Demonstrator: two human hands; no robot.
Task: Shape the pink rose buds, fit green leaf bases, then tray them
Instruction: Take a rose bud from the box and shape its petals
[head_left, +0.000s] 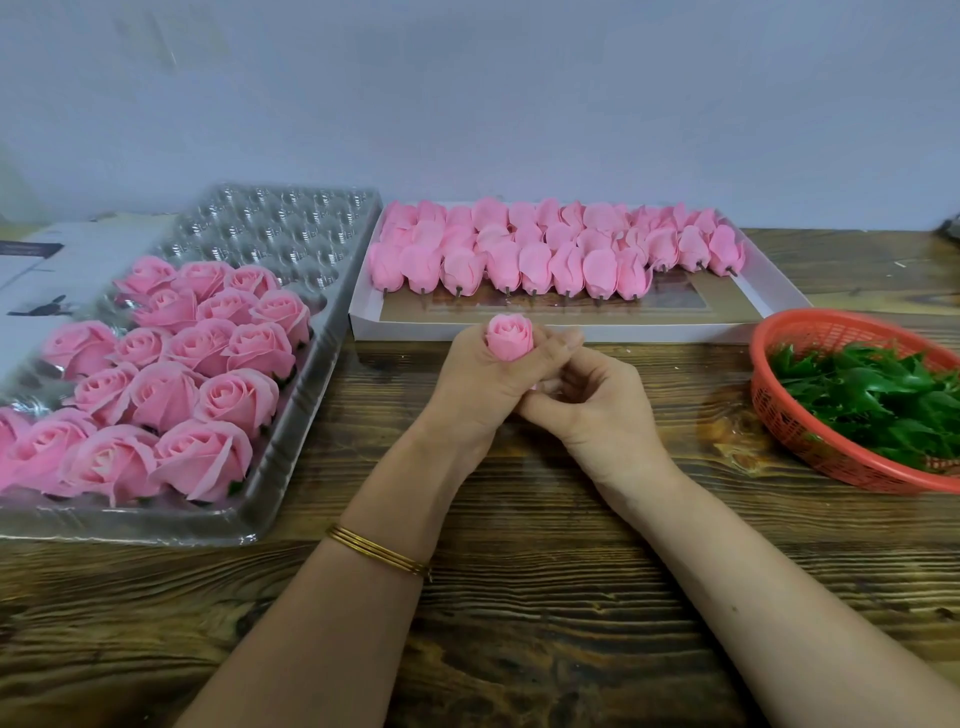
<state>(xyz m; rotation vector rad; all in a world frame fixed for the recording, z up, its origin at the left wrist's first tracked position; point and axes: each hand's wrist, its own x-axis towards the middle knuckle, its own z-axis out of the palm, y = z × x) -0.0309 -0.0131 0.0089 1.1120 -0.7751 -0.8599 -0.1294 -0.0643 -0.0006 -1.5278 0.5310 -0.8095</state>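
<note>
A pink rose bud (510, 338) stands upright in my left hand (480, 382), whose fingers curl round its lower half. My right hand (597, 402) is curled just below and to the right of the bud, with its fingertips at the bud's base, which is hidden. A clear plastic tray (317, 343) on the left holds several opened pink roses (171, 384). A white box (571, 327) behind my hands carries rows of closed pink buds (550, 249). Green leaf bases (878, 400) fill a red basket (810, 431) at the right.
The wooden table (519, 597) runs under everything, bare in front of my hands. A grey wall stands close behind the tray and box. A white printed box (57, 275) lies under the clear tray at far left. A gold bangle (379, 551) is on my left wrist.
</note>
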